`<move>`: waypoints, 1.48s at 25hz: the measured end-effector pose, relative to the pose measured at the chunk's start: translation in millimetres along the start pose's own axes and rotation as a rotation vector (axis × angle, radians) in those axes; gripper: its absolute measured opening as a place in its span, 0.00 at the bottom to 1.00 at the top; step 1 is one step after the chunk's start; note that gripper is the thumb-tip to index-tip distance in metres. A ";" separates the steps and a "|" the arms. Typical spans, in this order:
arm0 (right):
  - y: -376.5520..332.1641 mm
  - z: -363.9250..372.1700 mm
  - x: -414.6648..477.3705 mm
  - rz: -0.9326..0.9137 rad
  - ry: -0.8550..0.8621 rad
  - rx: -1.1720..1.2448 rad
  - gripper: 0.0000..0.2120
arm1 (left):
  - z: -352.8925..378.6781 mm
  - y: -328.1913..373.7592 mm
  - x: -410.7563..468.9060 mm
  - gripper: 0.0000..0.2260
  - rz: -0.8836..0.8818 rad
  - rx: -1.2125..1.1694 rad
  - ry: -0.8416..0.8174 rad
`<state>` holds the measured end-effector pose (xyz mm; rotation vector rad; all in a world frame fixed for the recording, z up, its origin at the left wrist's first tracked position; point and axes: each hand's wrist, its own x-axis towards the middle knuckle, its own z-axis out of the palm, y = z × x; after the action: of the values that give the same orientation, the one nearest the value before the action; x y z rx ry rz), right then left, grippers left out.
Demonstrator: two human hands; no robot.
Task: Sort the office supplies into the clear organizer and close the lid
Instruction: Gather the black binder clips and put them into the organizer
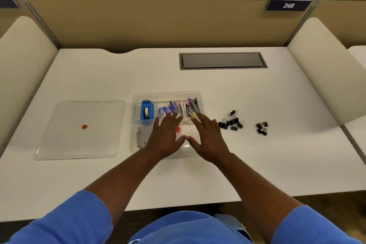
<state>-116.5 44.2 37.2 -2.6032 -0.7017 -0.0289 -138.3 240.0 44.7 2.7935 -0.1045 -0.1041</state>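
Note:
The clear organizer [136, 105] sits mid-desk. It holds a blue tape dispenser [147, 112], staple boxes [167, 109], upright sticky flags and markers [190, 107], a grey strip [141, 138] and a small red item [178, 129]. My left hand [165, 136] and my right hand [208, 137] hover flat over its front half, fingers spread and straight, thumbs nearly meeting, holding nothing. The clear lid [79, 130] lies flat to the left with a red dot [84, 127] on it. Black binder clips lie on the desk to the right in two heaps [232, 122] [261, 128].
A grey cable hatch [222, 60] is set into the white desk at the back. Curved white dividers stand at the left [21, 61] and right [324, 65] sides. A tan partition with a "248" sign [288, 5] closes the back.

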 end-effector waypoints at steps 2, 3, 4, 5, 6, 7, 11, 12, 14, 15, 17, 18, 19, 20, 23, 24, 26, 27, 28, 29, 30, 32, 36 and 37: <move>10.4 -9.9 -5.8 0.018 0.008 0.005 0.32 | 5.8 13.4 5.7 0.33 0.062 0.010 0.051; 15.9 -14.6 -8.8 0.027 0.006 0.005 0.32 | 6.1 20.8 9.0 0.33 0.087 0.010 0.066; 28.3 -21.2 -14.3 0.048 0.003 0.001 0.31 | 9.5 34.4 15.8 0.33 0.115 0.002 0.070; 46.0 -29.8 -20.4 0.069 0.004 -0.001 0.30 | 15.1 52.8 24.1 0.33 0.139 -0.019 0.079; 64.0 -38.7 -26.5 0.089 0.005 -0.002 0.29 | 21.0 71.8 30.7 0.32 0.153 -0.049 0.085; 82.5 -47.4 -32.7 0.108 0.005 0.001 0.29 | 27.4 90.2 35.6 0.32 0.160 -0.086 0.086; 149.8 -71.3 -53.6 0.180 -0.014 0.015 0.27 | 55.6 145.3 50.1 0.30 0.168 -0.159 0.050; 163.8 -74.8 -56.8 0.193 -0.033 0.013 0.28 | 61.8 154.7 53.0 0.30 0.161 -0.154 0.036; 195.5 -79.6 -63.3 0.220 -0.109 -0.003 0.30 | 76.2 176.0 60.6 0.30 0.134 -0.131 0.009; 209.0 -80.5 -65.2 0.226 -0.158 -0.021 0.31 | 82.7 184.3 63.5 0.30 0.119 -0.104 0.001; 232.7 -80.9 -67.1 0.231 -0.250 -0.064 0.33 | 94.1 196.7 67.6 0.29 0.061 -0.044 -0.005; 243.0 -81.5 -66.8 0.230 -0.281 -0.071 0.33 | 98.8 200.8 69.4 0.29 0.020 -0.031 -0.003; 252.1 -82.4 -66.2 0.225 -0.304 -0.065 0.33 | 102.7 203.8 70.7 0.29 -0.026 -0.029 -0.002; 259.0 -83.3 -65.3 0.216 -0.319 -0.059 0.32 | 105.4 205.4 71.6 0.28 -0.068 -0.034 -0.006; 271.8 -83.1 -59.7 0.188 -0.326 -0.068 0.28 | 111.7 208.3 76.0 0.27 -0.132 -0.034 -0.035; 273.8 -83.0 -57.4 0.178 -0.315 -0.073 0.27 | 113.1 209.5 77.6 0.27 -0.140 -0.033 -0.044; 276.0 -83.1 -52.5 0.152 -0.286 -0.078 0.25 | 115.0 212.0 80.0 0.27 -0.160 -0.021 -0.049; 276.8 -83.4 -50.5 0.139 -0.272 -0.075 0.23 | 115.7 213.1 80.9 0.27 -0.171 -0.013 -0.046; 277.2 -83.6 -48.9 0.129 -0.255 -0.063 0.21 | 116.4 213.9 81.7 0.26 -0.178 -0.008 -0.040; 277.3 -83.9 -47.8 0.123 -0.235 -0.045 0.19 | 117.2 214.8 82.1 0.26 -0.182 -0.008 -0.034; 277.5 -84.5 -46.9 0.120 -0.216 -0.028 0.18 | 118.3 215.6 82.7 0.25 -0.186 -0.013 -0.027; 278.1 -85.2 -45.0 0.117 -0.200 -0.020 0.14 | 120.4 216.8 84.4 0.24 -0.198 -0.021 -0.017; 281.4 -86.9 -39.8 0.101 -0.186 0.027 0.11 | 121.3 223.0 87.1 0.21 -0.156 0.001 0.051; 281.8 -87.1 -37.9 0.100 -0.189 0.055 0.10 | 121.7 226.2 87.8 0.20 -0.127 -0.017 0.087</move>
<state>-5.5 -228.4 -4.9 -2.6064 -0.6253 0.2661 -74.8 -20.4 2.1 2.7810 0.0947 -0.0147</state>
